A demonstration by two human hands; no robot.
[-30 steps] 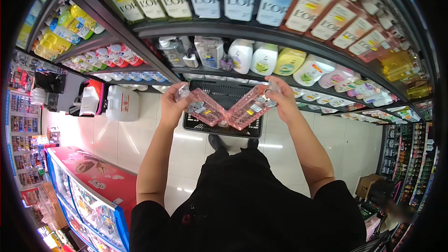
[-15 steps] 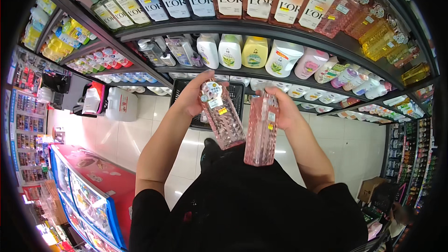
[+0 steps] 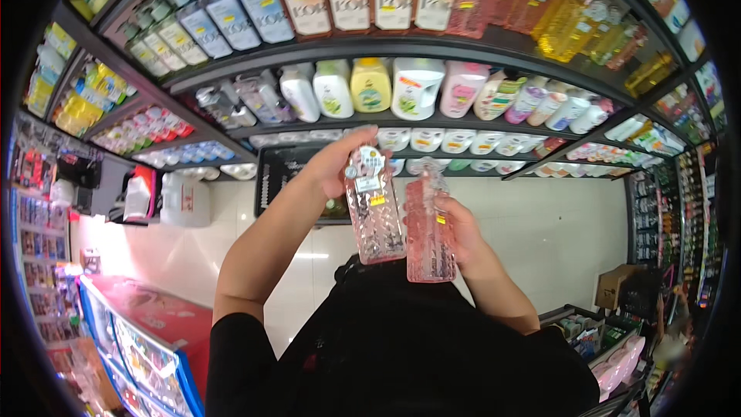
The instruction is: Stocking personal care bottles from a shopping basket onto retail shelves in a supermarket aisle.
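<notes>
Shelves (image 3: 347, 47) beyond; left grip (image 3: 338, 168) clasping pink bottle (image 3: 377, 224) near top, right grip (image 3: 463, 230) clasping second bottle (image 3: 429, 253) mid-side.

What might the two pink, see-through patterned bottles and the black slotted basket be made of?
The left pink bottle, in the left hand, and right pink bottle, in the right hand: probably glossy plastic, perhaps glass, being see-through with bright glints. The black basket: likely moulded plastic, fairly dull, with slots through its wall.

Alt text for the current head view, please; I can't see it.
A person's left hand holds a clear pink textured bottle; the right hand holds a second pink bottle beside it. Beyond them are a black basket and store shelves.
</notes>
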